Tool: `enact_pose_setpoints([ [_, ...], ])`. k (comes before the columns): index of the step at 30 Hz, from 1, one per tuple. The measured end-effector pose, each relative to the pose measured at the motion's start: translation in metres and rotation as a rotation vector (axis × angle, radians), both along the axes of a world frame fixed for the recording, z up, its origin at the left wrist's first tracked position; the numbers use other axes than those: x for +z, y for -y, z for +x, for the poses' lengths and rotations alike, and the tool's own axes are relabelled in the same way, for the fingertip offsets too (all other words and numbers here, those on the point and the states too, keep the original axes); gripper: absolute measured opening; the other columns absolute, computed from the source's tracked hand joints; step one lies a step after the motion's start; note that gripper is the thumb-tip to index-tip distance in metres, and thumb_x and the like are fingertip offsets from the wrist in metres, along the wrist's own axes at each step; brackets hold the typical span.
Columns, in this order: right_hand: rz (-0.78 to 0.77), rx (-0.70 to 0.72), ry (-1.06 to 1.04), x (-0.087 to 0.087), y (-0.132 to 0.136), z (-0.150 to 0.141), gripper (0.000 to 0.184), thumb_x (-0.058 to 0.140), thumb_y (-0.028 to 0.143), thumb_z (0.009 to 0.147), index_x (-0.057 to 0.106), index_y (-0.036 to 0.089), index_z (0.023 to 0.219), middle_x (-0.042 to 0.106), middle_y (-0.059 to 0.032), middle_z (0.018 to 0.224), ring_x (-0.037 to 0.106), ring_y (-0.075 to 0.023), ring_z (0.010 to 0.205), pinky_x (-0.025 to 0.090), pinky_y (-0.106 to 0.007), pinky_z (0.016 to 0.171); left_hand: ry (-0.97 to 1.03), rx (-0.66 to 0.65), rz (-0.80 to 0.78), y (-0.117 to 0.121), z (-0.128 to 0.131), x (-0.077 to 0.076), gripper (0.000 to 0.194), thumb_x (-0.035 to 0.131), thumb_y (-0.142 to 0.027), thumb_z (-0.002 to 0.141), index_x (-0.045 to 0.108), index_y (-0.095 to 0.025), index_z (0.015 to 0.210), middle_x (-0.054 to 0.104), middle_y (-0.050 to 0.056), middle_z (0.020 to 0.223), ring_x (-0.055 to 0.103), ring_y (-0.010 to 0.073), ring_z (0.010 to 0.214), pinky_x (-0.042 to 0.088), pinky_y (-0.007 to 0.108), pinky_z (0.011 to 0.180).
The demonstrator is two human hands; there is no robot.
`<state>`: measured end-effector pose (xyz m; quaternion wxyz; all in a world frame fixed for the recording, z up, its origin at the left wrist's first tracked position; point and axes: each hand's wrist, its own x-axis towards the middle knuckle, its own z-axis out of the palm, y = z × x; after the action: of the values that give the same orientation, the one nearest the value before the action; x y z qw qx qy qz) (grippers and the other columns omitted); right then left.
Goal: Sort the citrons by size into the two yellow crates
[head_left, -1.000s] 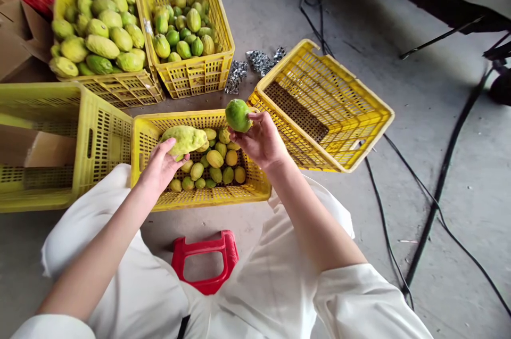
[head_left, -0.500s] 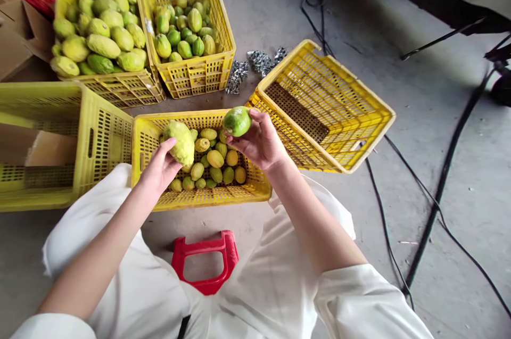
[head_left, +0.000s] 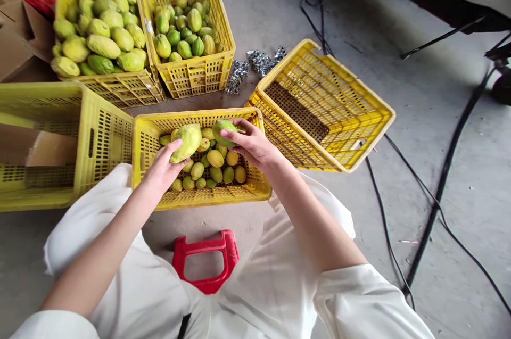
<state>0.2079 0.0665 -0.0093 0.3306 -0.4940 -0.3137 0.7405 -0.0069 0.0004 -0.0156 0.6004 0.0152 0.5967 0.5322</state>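
My left hand [head_left: 164, 166] is closed around a large, bumpy yellow-green citron [head_left: 187, 142], thumb on its near side. In my right hand [head_left: 253, 142] is a smaller, smoother green citrus fruit [head_left: 224, 132], gripped between thumb and fingers, which partly cover it. Both fruits are above a yellow plastic crate [head_left: 215, 203], a short gap between them. Inside that crate lie several small yellow and green fruits [head_left: 215, 158], some hidden behind my hands and the held fruits.
Two yellow crates heaped with fruit [head_left: 104, 43] [head_left: 186, 30] stand behind. A tilted yellow crate [head_left: 319, 110] is at right, another crate holding cardboard [head_left: 51, 148] at left. Black cables [head_left: 435, 206] cross the floor. A red plastic frame [head_left: 205, 262] sits between my knees.
The citron in my left hand has moved slightly right and turned. My right hand has moved left and rolled over, bringing the green fruit nearer the citron.
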Motion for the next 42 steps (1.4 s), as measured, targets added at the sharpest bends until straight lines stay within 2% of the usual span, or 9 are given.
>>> enact_pose_setpoints([
  [5, -0.005, -0.054, 0.022, 0.001, 0.0, -0.003, 0.075, 0.109, 0.051, 0.043, 0.067, 0.025, 0.099, 0.075, 0.0003, 0.099, 0.069, -0.0173, 0.087, 0.055, -0.029, 0.071, -0.016, -0.055, 0.096, 0.001, -0.001, -0.005, 0.037, 0.097, -0.017, 0.061, 0.073, -0.02, 0.088, 0.083, 0.006, 0.1, 0.079, 0.0229, 0.102, 0.064, 0.027, 0.081],
  [10, -0.03, -0.07, -0.02, 0.002, -0.002, -0.002, 0.073, 0.106, 0.057, 0.048, 0.066, 0.025, 0.099, 0.074, 0.0, 0.1, 0.068, -0.0159, 0.084, 0.058, -0.03, 0.073, -0.003, -0.077, 0.126, 0.004, -0.001, -0.004, 0.043, 0.1, -0.022, 0.06, 0.072, -0.023, 0.092, 0.083, 0.008, 0.107, 0.077, 0.03, 0.115, 0.067, 0.037, 0.089],
  [15, -0.06, -0.023, -0.098, 0.007, 0.001, -0.004, 0.078, 0.11, 0.045, 0.041, 0.065, 0.026, 0.102, 0.074, 0.0022, 0.098, 0.071, -0.0158, 0.088, 0.063, -0.029, 0.079, 0.04, -0.124, 0.149, 0.007, -0.001, -0.001, 0.046, 0.1, -0.025, 0.06, 0.07, -0.024, 0.095, 0.082, 0.007, 0.107, 0.077, 0.0306, 0.114, 0.068, 0.044, 0.095],
  [20, -0.025, -0.066, -0.074, 0.005, 0.002, -0.005, 0.076, 0.111, 0.042, 0.041, 0.062, 0.027, 0.098, 0.076, 0.0006, 0.1, 0.074, -0.0204, 0.101, 0.065, -0.032, 0.087, 0.038, -0.059, 0.084, 0.005, -0.001, -0.001, 0.035, 0.094, -0.021, 0.066, 0.069, -0.021, 0.091, 0.081, 0.006, 0.103, 0.078, 0.0272, 0.108, 0.068, 0.041, 0.095],
  [24, 0.001, -0.035, -0.066, 0.006, 0.002, -0.006, 0.071, 0.109, 0.042, 0.042, 0.066, 0.027, 0.095, 0.076, -0.0001, 0.097, 0.073, -0.0219, 0.102, 0.063, -0.035, 0.092, 0.043, -0.049, 0.035, 0.005, -0.001, 0.0, 0.027, 0.089, -0.025, 0.072, 0.071, -0.02, 0.093, 0.081, 0.009, 0.102, 0.078, 0.0268, 0.108, 0.068, 0.035, 0.09],
  [30, 0.012, 0.005, -0.063, 0.003, 0.005, -0.009, 0.069, 0.104, 0.038, 0.048, 0.071, 0.028, 0.108, 0.075, 0.0006, 0.097, 0.07, -0.0234, 0.105, 0.059, -0.036, 0.093, 0.102, -0.054, 0.033, 0.005, 0.004, 0.005, 0.036, 0.083, -0.019, 0.076, 0.073, -0.023, 0.11, 0.081, 0.006, 0.109, 0.078, 0.0266, 0.112, 0.068, 0.032, 0.09],
  [33, 0.013, 0.008, -0.074, 0.001, 0.006, -0.011, 0.065, 0.104, 0.036, 0.048, 0.07, 0.026, 0.102, 0.076, -0.0005, 0.1, 0.069, -0.0217, 0.103, 0.057, -0.034, 0.093, 0.119, -0.035, 0.022, 0.004, 0.006, 0.007, 0.037, 0.079, -0.016, 0.081, 0.073, -0.023, 0.117, 0.081, 0.007, 0.112, 0.078, 0.027, 0.115, 0.069, 0.032, 0.091],
  [37, 0.015, 0.023, -0.093, 0.003, 0.006, -0.011, 0.054, 0.103, 0.035, 0.048, 0.072, 0.024, 0.092, 0.075, 0.0008, 0.096, 0.067, -0.0177, 0.096, 0.056, -0.029, 0.086, 0.133, -0.022, -0.007, 0.003, 0.006, 0.006, 0.03, 0.078, -0.017, 0.087, 0.074, -0.022, 0.116, 0.082, 0.008, 0.11, 0.079, 0.0261, 0.112, 0.069, 0.031, 0.088],
  [42, 0.022, 0.054, -0.096, 0.007, 0.005, -0.009, 0.044, 0.097, 0.037, 0.057, 0.077, 0.024, 0.094, 0.079, -0.0009, 0.1, 0.07, -0.0202, 0.106, 0.058, -0.029, 0.091, 0.132, 0.015, -0.021, 0.003, 0.006, 0.005, 0.024, 0.08, -0.014, 0.088, 0.075, -0.02, 0.111, 0.083, 0.008, 0.103, 0.08, 0.023, 0.102, 0.067, 0.024, 0.076],
])
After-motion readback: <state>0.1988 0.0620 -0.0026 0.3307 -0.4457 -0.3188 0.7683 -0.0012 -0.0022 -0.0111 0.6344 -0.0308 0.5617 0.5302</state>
